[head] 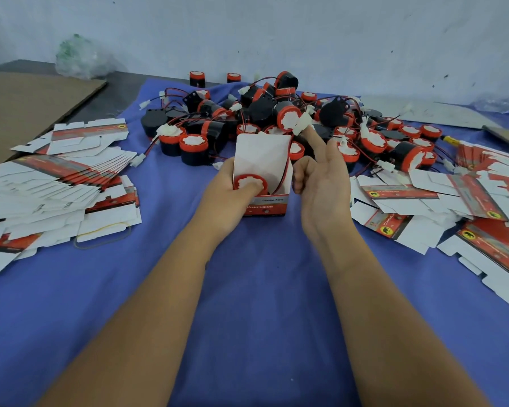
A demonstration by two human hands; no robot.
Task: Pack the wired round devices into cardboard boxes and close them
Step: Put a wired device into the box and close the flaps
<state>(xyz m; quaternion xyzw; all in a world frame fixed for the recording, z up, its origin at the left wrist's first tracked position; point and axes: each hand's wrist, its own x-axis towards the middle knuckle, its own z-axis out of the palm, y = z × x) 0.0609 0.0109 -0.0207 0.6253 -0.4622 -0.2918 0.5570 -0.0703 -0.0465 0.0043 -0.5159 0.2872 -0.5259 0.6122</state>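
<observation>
Holding the open cardboard box (264, 186) upright on the blue cloth (247, 289), my left hand (228, 190) wraps its left side with fingers curled round it, and my thumb presses on the red-and-white face of the round device (249, 182) sitting in the box's mouth. A thin wire runs from that device up along the box's right inner wall. The tall white flap of the box stands up behind the device. My right hand (321, 183) hovers just right of the box, grasping nothing, its fingers mostly straight and pointing away from me, thumb bent near the box's right edge. Behind the box lies the pile of black and red devices (276, 118) with tangled red and black wires and white plugs. Left of the box are stacks of flat, unfolded cartons (56, 183), with a yellow rubber band (103, 235) at their near edge; right of the box more flat cartons (438, 207) are spread out.
</observation>
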